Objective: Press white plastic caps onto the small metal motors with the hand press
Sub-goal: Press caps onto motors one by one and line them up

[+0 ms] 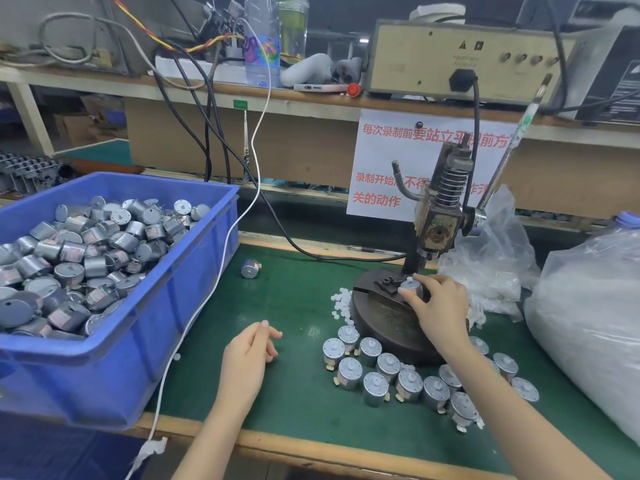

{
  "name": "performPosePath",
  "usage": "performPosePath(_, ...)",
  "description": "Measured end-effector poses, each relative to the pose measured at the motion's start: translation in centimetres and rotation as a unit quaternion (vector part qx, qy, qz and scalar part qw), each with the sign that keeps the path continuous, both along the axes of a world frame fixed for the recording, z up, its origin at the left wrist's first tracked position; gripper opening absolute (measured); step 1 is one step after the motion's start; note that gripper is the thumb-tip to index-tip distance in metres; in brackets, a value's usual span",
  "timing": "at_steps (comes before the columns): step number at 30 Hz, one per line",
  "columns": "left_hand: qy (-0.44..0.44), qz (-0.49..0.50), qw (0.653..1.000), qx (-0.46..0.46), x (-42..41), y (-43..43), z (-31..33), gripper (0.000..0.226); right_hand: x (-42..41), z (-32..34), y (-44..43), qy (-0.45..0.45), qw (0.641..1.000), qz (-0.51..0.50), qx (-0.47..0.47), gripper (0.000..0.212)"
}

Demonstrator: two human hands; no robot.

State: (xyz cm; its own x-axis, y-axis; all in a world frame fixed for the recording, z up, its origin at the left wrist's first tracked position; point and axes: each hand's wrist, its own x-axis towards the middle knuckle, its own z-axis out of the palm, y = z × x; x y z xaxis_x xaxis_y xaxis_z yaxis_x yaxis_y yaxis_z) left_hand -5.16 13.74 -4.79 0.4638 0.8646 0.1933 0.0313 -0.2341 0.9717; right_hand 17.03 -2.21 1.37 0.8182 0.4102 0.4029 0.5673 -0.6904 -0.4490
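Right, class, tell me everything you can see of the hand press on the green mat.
The hand press is dark, worn metal with rusty patches. A thick round base sits on the green mat; an upright head carries a coil spring, and a long lever slants up to the right. On the base, the right hand grips a motor under the head. Loose white caps lie beside the base's left edge.

Even overhead light, soft shadows, wide-angle edge distortion, slight blur
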Motion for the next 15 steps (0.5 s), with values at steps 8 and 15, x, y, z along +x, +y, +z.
performPosePath(8,0.002,0.002,1.0,-0.003,-0.04,-0.24,0.31,0.037,0.86,-0.36,-0.35,0.033,0.999,0.008,-0.01,0.045)
performPosePath(15,0.01,0.002,1.0,-0.007,-0.04,-0.3,0.4,0.038,0.96,-0.08,-0.24,0.096,0.995,0.026,-0.021,0.062)
